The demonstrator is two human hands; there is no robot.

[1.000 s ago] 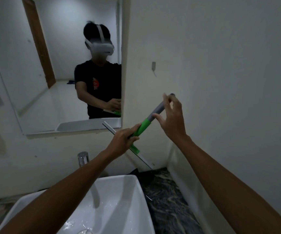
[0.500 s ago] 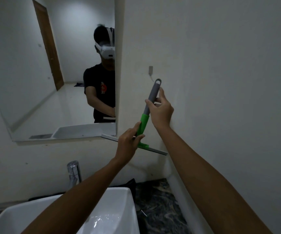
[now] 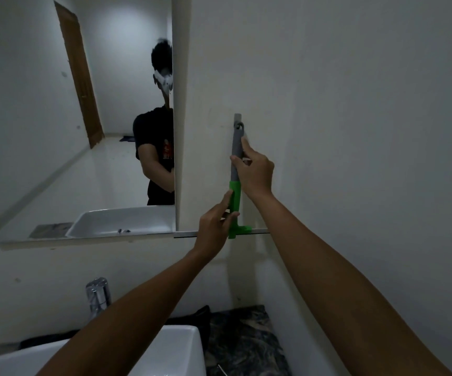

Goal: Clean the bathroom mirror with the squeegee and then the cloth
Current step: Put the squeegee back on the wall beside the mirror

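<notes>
Squeegee (image 3: 235, 191) upright against the wall, right of the mirror (image 3: 83, 131), its loop at the hook (image 3: 237, 117). Right hand (image 3: 256, 175) wraps the grey handle, left hand (image 3: 214, 226) pinches the green neck. Hanging up or lifting off, keep that loop square to the hook.

Head-worn view — forward, perhaps level, near mirror (image 3: 97, 158) and wall (image 3: 355, 131)

both bare arms reach up and away from the near edge, drawing close together at the far end. the right hand (image 3: 256, 173), the higher one, curls its fingers round the grey handle of the squeegee (image 3: 236, 147). the left hand (image 3: 215, 226), just below, pinches the green neck, forefinger straight up, thumb across.
</notes>
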